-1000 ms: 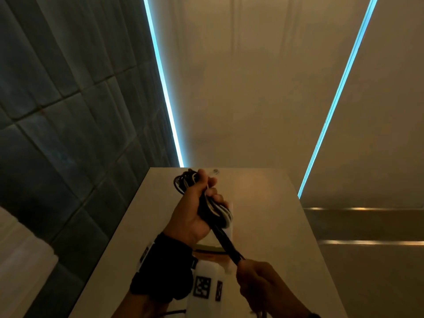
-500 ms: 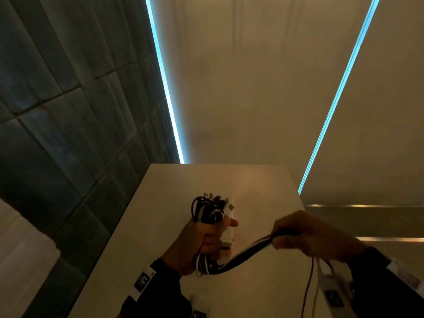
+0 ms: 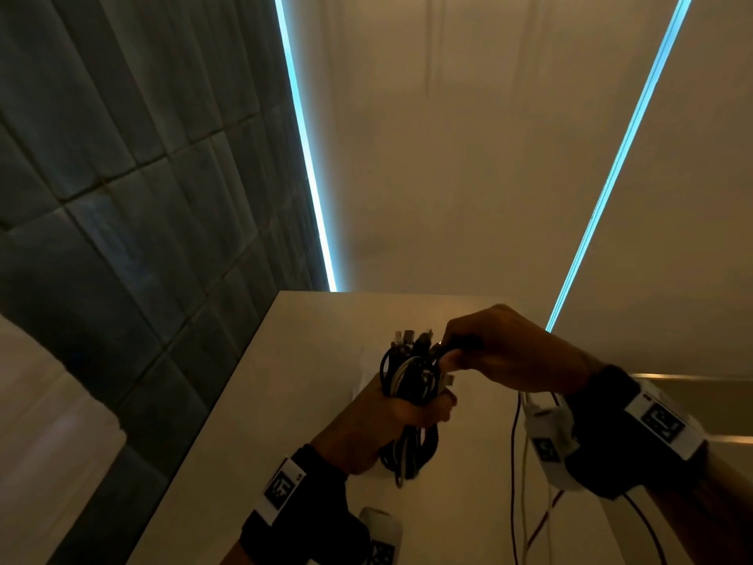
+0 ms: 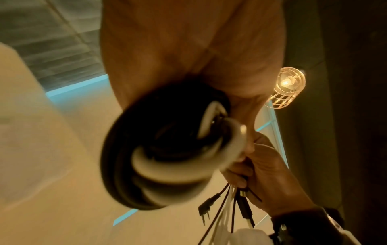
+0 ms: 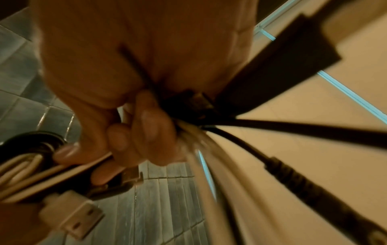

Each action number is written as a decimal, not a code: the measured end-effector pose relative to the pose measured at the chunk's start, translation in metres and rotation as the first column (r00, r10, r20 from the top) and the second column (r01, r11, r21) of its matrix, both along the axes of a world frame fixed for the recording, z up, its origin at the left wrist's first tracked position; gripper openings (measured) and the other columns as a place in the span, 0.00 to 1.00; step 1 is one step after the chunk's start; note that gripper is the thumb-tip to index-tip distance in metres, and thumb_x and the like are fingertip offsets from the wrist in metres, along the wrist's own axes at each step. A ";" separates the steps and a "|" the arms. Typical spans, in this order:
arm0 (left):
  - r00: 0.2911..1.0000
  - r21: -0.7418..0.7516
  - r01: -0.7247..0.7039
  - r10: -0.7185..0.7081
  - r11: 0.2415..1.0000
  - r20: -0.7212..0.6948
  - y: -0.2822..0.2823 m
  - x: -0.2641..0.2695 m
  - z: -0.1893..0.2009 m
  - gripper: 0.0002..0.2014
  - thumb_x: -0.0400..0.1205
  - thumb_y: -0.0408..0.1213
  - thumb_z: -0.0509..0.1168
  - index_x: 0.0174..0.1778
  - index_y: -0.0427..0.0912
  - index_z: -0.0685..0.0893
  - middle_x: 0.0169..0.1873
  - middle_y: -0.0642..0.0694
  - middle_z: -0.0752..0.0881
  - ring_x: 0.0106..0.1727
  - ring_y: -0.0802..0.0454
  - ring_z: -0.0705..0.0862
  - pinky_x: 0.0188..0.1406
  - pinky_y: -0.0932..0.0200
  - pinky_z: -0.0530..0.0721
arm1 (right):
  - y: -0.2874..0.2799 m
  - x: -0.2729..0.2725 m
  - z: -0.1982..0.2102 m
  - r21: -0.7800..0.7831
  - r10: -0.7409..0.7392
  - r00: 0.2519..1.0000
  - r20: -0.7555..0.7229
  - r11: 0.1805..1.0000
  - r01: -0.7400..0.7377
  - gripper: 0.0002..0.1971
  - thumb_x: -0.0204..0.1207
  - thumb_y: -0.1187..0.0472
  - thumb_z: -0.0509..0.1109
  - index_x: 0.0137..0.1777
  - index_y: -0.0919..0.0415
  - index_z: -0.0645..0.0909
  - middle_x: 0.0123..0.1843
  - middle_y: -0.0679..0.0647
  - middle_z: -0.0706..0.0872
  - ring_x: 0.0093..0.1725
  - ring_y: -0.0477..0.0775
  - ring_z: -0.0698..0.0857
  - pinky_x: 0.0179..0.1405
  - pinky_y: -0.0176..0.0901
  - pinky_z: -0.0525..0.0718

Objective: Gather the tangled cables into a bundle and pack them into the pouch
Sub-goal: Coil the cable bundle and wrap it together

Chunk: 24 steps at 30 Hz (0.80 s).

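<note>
A bundle of black and white cables (image 3: 409, 379) is held upright above the pale table (image 3: 285, 401). My left hand (image 3: 391, 418) grips the bundle round its middle, loops showing above and below the fist. My right hand (image 3: 489, 352) pinches the loose cable ends at the bundle's top right. In the left wrist view the coiled loops (image 4: 167, 149) fill the middle, and plug ends (image 4: 209, 205) dangle below the right hand (image 4: 270, 175). The right wrist view shows fingers (image 5: 146, 126) curled round several cables (image 5: 230, 165) and a white USB plug (image 5: 73, 213). No pouch is in view.
A dark tiled wall (image 3: 122, 238) runs along the table's left edge. Two blue light strips (image 3: 309, 177) cross the beige wall behind. A thin red wire (image 3: 515, 462) hangs from my right wrist device. A caged lamp (image 4: 286, 86) glows in the left wrist view.
My right hand has swung from low right up and left to the top of the bundle, bringing the loose cable ends with it. The left hand keeps its grip.
</note>
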<state>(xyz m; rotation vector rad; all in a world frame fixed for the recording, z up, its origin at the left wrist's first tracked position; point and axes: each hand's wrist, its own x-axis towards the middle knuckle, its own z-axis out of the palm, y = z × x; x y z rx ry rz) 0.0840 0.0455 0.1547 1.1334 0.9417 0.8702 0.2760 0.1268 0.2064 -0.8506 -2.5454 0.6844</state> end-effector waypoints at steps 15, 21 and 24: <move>0.919 -0.245 -0.146 0.223 0.959 0.325 -0.003 -0.006 -0.008 0.11 0.73 0.38 0.72 0.36 0.35 0.79 0.23 0.43 0.78 0.20 0.51 0.78 0.25 0.57 0.82 | -0.036 0.040 -0.062 -0.730 -0.211 0.906 -0.368 0.669 -0.141 0.15 0.87 0.55 0.58 0.43 0.64 0.78 0.28 0.59 0.81 0.27 0.60 0.82 0.35 0.57 0.82; 0.876 -0.354 -0.284 0.391 0.891 0.283 0.001 0.002 -0.009 0.16 0.75 0.42 0.71 0.29 0.39 0.74 0.16 0.49 0.66 0.15 0.54 0.68 0.19 0.62 0.75 | -0.053 0.025 -0.070 -0.750 -0.485 0.721 -0.496 0.657 -0.074 0.24 0.74 0.40 0.64 0.52 0.61 0.84 0.27 0.48 0.68 0.22 0.45 0.62 0.19 0.35 0.65; 0.858 -0.259 -0.402 0.460 0.878 0.230 0.005 0.013 -0.012 0.19 0.71 0.48 0.73 0.29 0.40 0.73 0.18 0.48 0.65 0.17 0.54 0.66 0.22 0.59 0.74 | -0.065 -0.005 -0.056 -0.435 -0.507 0.719 -0.476 0.846 0.308 0.16 0.82 0.42 0.58 0.47 0.50 0.82 0.25 0.43 0.76 0.22 0.42 0.72 0.23 0.29 0.70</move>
